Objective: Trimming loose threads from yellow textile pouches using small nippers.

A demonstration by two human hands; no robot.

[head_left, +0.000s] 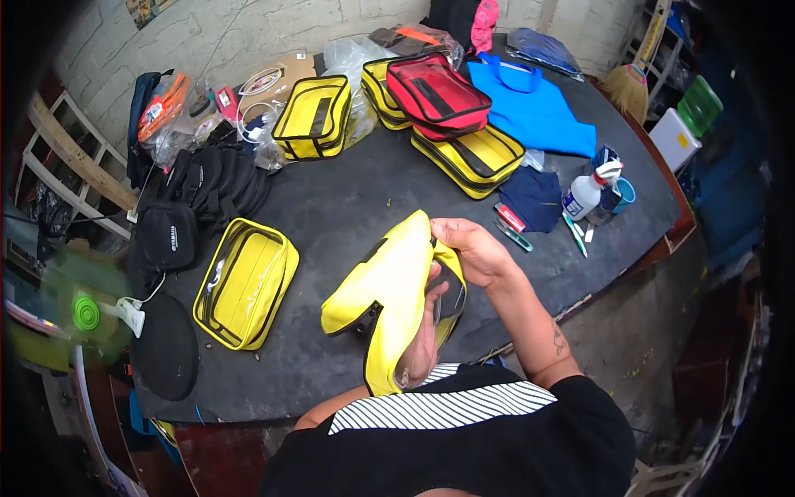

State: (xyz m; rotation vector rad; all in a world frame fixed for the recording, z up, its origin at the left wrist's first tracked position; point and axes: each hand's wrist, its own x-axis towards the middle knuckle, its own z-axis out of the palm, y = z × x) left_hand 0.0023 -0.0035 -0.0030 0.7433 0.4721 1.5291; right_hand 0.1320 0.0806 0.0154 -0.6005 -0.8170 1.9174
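Fingers (445,225) of the right hand (480,258) clamp the upper edge of a yellow, black-trimmed fabric pouch (393,277), which my feed shows over the flat black tabletop (331,199); the left hand (422,348) is partly hidden against it, so I cannot tell its grip.

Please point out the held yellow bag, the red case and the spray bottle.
Held yellow bag (396,277), head view: its yellow fabric.
Red case (437,89), head view: its upper face.
Spray bottle (582,197), head view: its body.
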